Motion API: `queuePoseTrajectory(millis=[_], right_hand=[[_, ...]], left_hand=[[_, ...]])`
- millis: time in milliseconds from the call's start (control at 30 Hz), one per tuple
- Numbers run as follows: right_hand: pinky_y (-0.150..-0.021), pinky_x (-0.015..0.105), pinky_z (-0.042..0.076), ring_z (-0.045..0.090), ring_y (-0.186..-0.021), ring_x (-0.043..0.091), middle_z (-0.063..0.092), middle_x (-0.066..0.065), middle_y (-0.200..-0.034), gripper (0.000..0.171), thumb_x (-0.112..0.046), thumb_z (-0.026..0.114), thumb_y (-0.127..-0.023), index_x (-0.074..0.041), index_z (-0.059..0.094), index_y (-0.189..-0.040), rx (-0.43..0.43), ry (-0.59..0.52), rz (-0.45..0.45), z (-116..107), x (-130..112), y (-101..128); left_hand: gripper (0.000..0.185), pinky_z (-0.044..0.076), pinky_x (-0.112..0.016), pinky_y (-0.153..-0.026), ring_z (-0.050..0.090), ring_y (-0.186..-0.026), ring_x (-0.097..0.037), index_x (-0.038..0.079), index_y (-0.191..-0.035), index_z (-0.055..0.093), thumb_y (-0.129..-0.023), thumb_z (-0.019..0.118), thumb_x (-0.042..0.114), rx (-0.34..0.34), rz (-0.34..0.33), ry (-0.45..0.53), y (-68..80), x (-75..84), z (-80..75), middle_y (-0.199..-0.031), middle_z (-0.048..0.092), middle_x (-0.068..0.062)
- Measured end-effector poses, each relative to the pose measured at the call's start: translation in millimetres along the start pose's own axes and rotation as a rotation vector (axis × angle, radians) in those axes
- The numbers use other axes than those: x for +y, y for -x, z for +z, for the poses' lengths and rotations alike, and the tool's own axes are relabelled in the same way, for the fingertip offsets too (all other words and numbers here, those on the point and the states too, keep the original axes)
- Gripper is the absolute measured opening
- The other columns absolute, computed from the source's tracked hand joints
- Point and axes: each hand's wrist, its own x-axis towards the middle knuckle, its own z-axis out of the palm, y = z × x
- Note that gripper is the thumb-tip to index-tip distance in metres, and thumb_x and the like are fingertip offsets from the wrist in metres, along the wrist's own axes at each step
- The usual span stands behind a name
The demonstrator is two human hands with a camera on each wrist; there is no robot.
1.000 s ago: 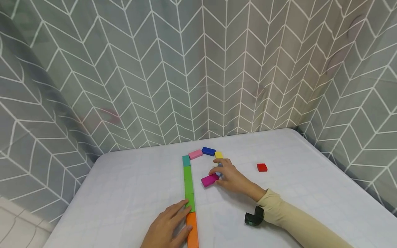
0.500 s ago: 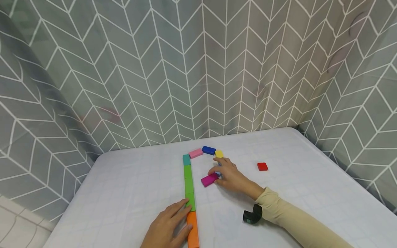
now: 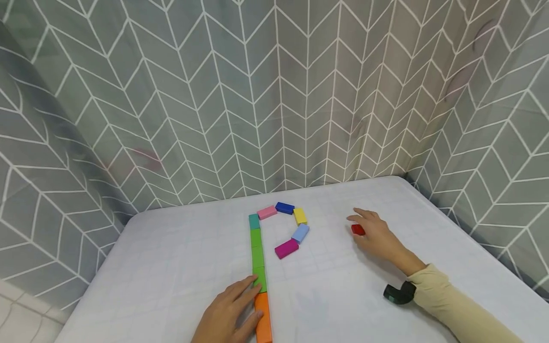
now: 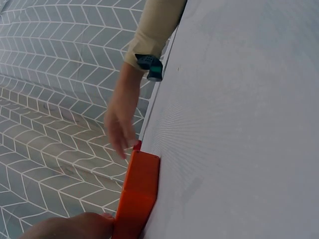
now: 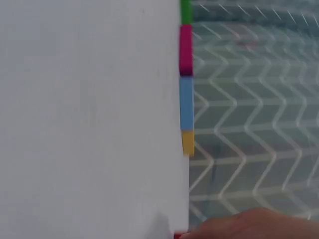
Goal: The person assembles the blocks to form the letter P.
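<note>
A column of blocks runs up the white table [image 3: 171, 247]: orange block [image 3: 263, 319] nearest, green blocks [image 3: 257, 252], then a teal block [image 3: 254, 220]. From its top a pink block [image 3: 267, 212], blue block [image 3: 284, 207], yellow block [image 3: 299, 216], light blue block [image 3: 300, 233] and magenta block [image 3: 286, 248] curve round. My left hand [image 3: 249, 297] rests with straight fingers on the orange block [image 4: 137, 194] and the lowest green one. My right hand [image 3: 362, 226] is over the red block [image 3: 357, 230], which sits pinched between thumb and fingers.
A grey chevron curtain [image 3: 274, 95] closes in the table at the back and both sides. A black camera [image 3: 396, 293] is strapped to the right wrist. The table's left edge [image 3: 92, 281] drops away to the floor.
My right hand has let go of the magenta block and moved right to the red block. The light blue block now shows. The left hand has stayed put.
</note>
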Motion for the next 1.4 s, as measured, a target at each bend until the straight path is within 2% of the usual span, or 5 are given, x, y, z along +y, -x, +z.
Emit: queuePoseTrajectory(millis=[233, 433, 733, 1133, 1400], right_hand=[[-0.096, 0.062, 0.05, 0.064, -0.109, 0.043, 0.071, 0.019, -0.114, 0.03, 0.007, 0.076, -0.086, 0.006, 0.072, -0.116, 0.003, -0.106, 0.033, -3.4, 18.7, 7.2], [-0.091, 0.054, 0.052, 0.062, -0.105, 0.033, 0.069, 0.007, -0.106, 0.029, 0.007, 0.078, -0.083, 0.001, 0.073, -0.111, 0.047, -0.159, -0.059, 12.0, -22.4, -8.1], [-0.094, 0.049, 0.053, 0.06, -0.109, 0.027, 0.067, 0.0, -0.109, 0.033, 0.004, 0.077, -0.085, -0.003, 0.073, -0.117, -0.009, -0.292, -0.132, 35.5, -85.9, -29.9], [-0.094, 0.043, 0.055, 0.059, -0.111, 0.026, 0.065, 0.003, -0.112, 0.028, -0.004, 0.08, -0.09, -0.004, 0.072, -0.116, -0.095, -0.316, -0.21, 57.3, -135.6, -50.4], [-0.093, 0.036, 0.055, 0.056, -0.11, 0.025, 0.065, 0.005, -0.114, 0.028, -0.004, 0.08, -0.09, -0.004, 0.073, -0.116, -0.135, -0.303, -0.241, 68.5, -148.2, -56.7]], left_hand=[[0.055, 0.054, -0.049, -0.099, 0.058, -0.128, -0.021, 0.016, -0.141, 0.068, -0.103, 0.058, 0.054, 0.046, 0.017, -0.004, 3.0, -4.2, 0.9, -0.149, 0.056, 0.002], [0.057, 0.053, -0.051, -0.099, 0.057, -0.129, -0.021, 0.017, -0.142, 0.067, -0.104, 0.056, 0.057, 0.025, -0.009, 0.008, 3.2, -5.3, 2.4, -0.15, 0.055, 0.003], [0.058, 0.051, -0.053, -0.101, 0.056, -0.13, -0.023, 0.019, -0.144, 0.065, -0.104, 0.054, 0.059, -0.024, -0.04, 0.013, 1.3, -1.3, -0.2, -0.152, 0.054, 0.003], [0.06, 0.052, -0.053, -0.101, 0.056, -0.129, -0.022, 0.019, -0.144, 0.065, -0.104, 0.05, 0.061, -0.006, -0.014, 0.008, 1.0, -0.7, 0.4, -0.152, 0.054, 0.004], [0.057, 0.052, -0.051, -0.1, 0.057, -0.129, -0.021, 0.018, -0.143, 0.066, -0.105, 0.052, 0.058, 0.018, 0.021, 0.007, 0.4, -1.2, 1.0, -0.151, 0.055, 0.003]])
